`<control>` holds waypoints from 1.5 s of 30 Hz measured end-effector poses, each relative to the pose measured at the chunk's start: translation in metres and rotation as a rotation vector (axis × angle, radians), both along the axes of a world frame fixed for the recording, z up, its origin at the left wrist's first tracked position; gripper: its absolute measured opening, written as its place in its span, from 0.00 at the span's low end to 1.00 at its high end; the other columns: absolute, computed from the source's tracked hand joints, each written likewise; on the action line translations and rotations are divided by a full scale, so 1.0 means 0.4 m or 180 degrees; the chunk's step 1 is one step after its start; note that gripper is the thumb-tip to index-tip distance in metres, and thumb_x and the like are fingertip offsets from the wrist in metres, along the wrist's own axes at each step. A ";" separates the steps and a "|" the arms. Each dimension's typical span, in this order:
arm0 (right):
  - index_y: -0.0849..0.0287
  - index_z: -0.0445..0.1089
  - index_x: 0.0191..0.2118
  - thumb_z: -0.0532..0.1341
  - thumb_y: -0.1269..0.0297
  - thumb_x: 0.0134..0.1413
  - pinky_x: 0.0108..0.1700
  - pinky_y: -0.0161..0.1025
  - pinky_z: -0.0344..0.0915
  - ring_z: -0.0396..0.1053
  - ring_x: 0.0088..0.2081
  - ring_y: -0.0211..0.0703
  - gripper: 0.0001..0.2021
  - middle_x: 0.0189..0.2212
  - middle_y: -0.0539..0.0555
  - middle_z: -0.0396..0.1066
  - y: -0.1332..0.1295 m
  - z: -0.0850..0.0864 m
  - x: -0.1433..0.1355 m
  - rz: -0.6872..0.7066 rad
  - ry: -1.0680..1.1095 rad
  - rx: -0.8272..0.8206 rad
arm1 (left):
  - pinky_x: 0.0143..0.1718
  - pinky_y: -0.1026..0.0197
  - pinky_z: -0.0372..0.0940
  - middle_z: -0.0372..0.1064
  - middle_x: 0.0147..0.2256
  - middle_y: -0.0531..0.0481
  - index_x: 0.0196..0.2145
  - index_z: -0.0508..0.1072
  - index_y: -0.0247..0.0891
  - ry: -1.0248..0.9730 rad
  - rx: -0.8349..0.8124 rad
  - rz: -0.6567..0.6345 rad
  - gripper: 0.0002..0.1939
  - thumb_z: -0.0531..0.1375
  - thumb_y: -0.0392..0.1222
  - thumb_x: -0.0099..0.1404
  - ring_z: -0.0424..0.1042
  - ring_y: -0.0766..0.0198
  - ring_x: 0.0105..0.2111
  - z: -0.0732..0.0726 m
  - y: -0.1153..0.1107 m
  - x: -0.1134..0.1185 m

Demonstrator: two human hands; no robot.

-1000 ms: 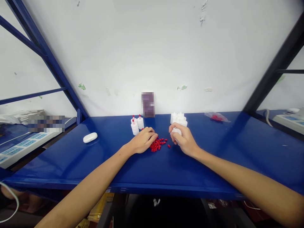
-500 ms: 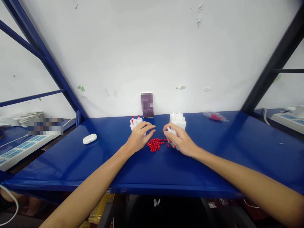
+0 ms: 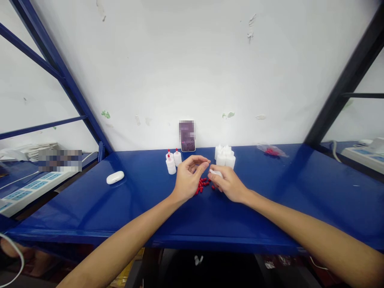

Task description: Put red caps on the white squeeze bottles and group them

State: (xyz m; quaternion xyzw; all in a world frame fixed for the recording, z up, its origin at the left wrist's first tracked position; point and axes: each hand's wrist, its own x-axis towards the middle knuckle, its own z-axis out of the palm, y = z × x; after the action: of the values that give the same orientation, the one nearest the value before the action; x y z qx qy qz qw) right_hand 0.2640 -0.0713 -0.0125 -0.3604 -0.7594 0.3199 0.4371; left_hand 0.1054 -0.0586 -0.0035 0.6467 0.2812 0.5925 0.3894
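Observation:
My right hand (image 3: 229, 182) is wrapped round a white squeeze bottle (image 3: 216, 173), tilted with its narrow tip toward my left hand. My left hand (image 3: 190, 176) curls with thumb and fingertips brought together beside that tip. Whatever the fingertips pinch, if anything, is too small to make out. Beneath the hands lies a pile of small red caps (image 3: 201, 186), partly covered by my left hand. Left of it stand three white bottles (image 3: 171, 166) with red tips. A cluster of several white bottles (image 3: 225, 156) without red tips stands upright behind my right hand.
A phone (image 3: 187, 138) leans against the wall at the back of the blue table (image 3: 270, 208). A white oval case (image 3: 115, 177) lies at left, and a clear bag with red pieces (image 3: 272, 151) at back right. Power strips (image 3: 33, 186) lie beyond the blue frame posts.
My left hand has moved right over the red caps, up to the bottle tip, and its fingertips have come together. My right hand still holds the bottle, now tilted lower.

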 end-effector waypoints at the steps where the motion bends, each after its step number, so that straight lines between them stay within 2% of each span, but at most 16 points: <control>1: 0.57 0.60 0.26 0.54 0.56 0.61 0.24 0.35 0.53 0.58 0.20 0.37 0.15 0.17 0.46 0.61 0.000 -0.001 0.002 0.0115 0.0011 0.0004 | 0.44 0.59 0.70 0.76 0.37 0.45 0.37 0.74 0.35 0.0031 -0.0001 -0.0068 0.10 0.65 0.44 0.61 0.75 0.62 0.38 0.001 -0.003 0.000; 6: 0.58 0.64 0.29 0.48 0.50 0.64 0.23 0.35 0.55 0.59 0.20 0.37 0.20 0.19 0.48 0.61 0.003 -0.012 0.010 0.0408 0.0199 -0.0152 | 0.39 0.60 0.69 0.75 0.34 0.47 0.35 0.76 0.35 0.0369 0.0203 -0.0051 0.09 0.66 0.43 0.61 0.74 0.63 0.34 0.004 -0.025 -0.011; 12: 0.58 0.63 0.25 0.46 0.43 0.64 0.21 0.35 0.54 0.58 0.19 0.37 0.26 0.18 0.48 0.60 0.006 -0.015 0.007 0.0359 0.0253 -0.0381 | 0.37 0.60 0.68 0.75 0.34 0.47 0.36 0.76 0.36 0.0706 0.0527 0.0157 0.07 0.65 0.42 0.62 0.72 0.63 0.33 -0.009 -0.032 -0.023; 15: 0.58 0.62 0.24 0.48 0.41 0.63 0.21 0.35 0.53 0.58 0.19 0.36 0.27 0.18 0.49 0.61 0.009 -0.013 0.007 0.0357 0.0192 -0.0382 | 0.37 0.61 0.67 0.75 0.34 0.47 0.36 0.76 0.36 0.0820 0.0539 0.0104 0.06 0.63 0.41 0.63 0.72 0.63 0.33 -0.011 -0.027 -0.024; 17: 0.58 0.62 0.23 0.49 0.40 0.62 0.21 0.34 0.53 0.58 0.19 0.36 0.27 0.17 0.48 0.60 0.010 -0.011 0.006 0.0368 0.0169 -0.0442 | 0.36 0.62 0.67 0.73 0.32 0.48 0.34 0.75 0.35 0.0756 0.0419 -0.0035 0.07 0.64 0.42 0.61 0.71 0.64 0.32 -0.007 -0.026 -0.023; 23: 0.58 0.60 0.16 0.52 0.38 0.58 0.20 0.35 0.52 0.56 0.16 0.35 0.30 0.12 0.48 0.57 0.008 0.000 0.004 0.0419 0.0218 -0.0725 | 0.23 0.68 0.56 0.62 0.21 0.57 0.36 0.71 0.34 0.0550 -0.0612 -0.0821 0.16 0.65 0.50 0.60 0.59 0.73 0.20 0.006 -0.039 -0.018; 26: 0.58 0.60 0.15 0.53 0.40 0.57 0.21 0.35 0.52 0.55 0.16 0.35 0.29 0.12 0.48 0.56 0.010 0.002 0.006 0.0471 0.0225 -0.0727 | 0.21 0.69 0.53 0.61 0.19 0.59 0.38 0.71 0.33 0.0575 -0.0661 -0.0885 0.17 0.65 0.50 0.60 0.56 0.75 0.17 0.005 -0.042 -0.019; 31: 0.58 0.60 0.15 0.53 0.44 0.58 0.21 0.36 0.52 0.56 0.17 0.36 0.27 0.12 0.49 0.57 0.012 -0.002 0.011 0.0483 0.0084 -0.0565 | 0.20 0.69 0.56 0.63 0.16 0.60 0.42 0.69 0.35 0.0706 -0.0798 -0.1270 0.17 0.62 0.51 0.64 0.60 0.73 0.15 -0.008 -0.045 -0.019; 35: 0.57 0.60 0.17 0.53 0.45 0.58 0.20 0.36 0.49 0.54 0.16 0.36 0.26 0.12 0.48 0.56 0.012 -0.004 0.009 0.0440 0.0040 -0.0505 | 0.19 0.70 0.59 0.65 0.15 0.59 0.45 0.66 0.36 0.0779 -0.0834 -0.1369 0.17 0.58 0.52 0.67 0.63 0.71 0.13 -0.021 -0.051 -0.010; 37: 0.58 0.60 0.18 0.51 0.44 0.59 0.21 0.36 0.50 0.54 0.16 0.35 0.26 0.12 0.47 0.56 0.014 -0.005 0.008 0.0432 0.0087 -0.0513 | 0.17 0.70 0.58 0.65 0.14 0.60 0.45 0.65 0.36 0.0791 -0.0820 -0.1293 0.18 0.57 0.53 0.68 0.63 0.70 0.12 -0.017 -0.047 -0.013; 39: 0.58 0.60 0.18 0.49 0.44 0.61 0.21 0.36 0.51 0.55 0.16 0.35 0.27 0.13 0.47 0.57 0.017 -0.006 0.009 0.0366 0.0151 -0.0478 | 0.16 0.70 0.57 0.64 0.13 0.60 0.44 0.65 0.37 0.0725 -0.0723 -0.1021 0.18 0.57 0.54 0.67 0.62 0.70 0.10 -0.002 -0.032 -0.032; 43: 0.58 0.60 0.20 0.47 0.48 0.63 0.23 0.36 0.52 0.56 0.17 0.36 0.25 0.13 0.48 0.58 0.019 -0.006 0.016 0.0133 0.0020 -0.0338 | 0.17 0.69 0.59 0.65 0.13 0.57 0.32 0.68 0.36 0.0669 -0.0422 0.0116 0.17 0.60 0.54 0.64 0.65 0.69 0.12 0.046 0.026 -0.128; 45: 0.57 0.59 0.20 0.47 0.51 0.63 0.24 0.36 0.53 0.57 0.18 0.37 0.23 0.14 0.48 0.59 0.018 -0.004 0.018 0.0105 -0.0076 -0.0313 | 0.17 0.68 0.57 0.65 0.14 0.58 0.32 0.69 0.36 0.1039 -0.0360 0.0756 0.16 0.61 0.54 0.63 0.65 0.69 0.12 0.059 0.056 -0.181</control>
State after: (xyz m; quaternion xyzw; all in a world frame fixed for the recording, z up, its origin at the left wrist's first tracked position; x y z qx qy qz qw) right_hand 0.2712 -0.0641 -0.0142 -0.3726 -0.7537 0.3598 0.4044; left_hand 0.0332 -0.0361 0.0199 0.6736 0.4476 0.5048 0.3017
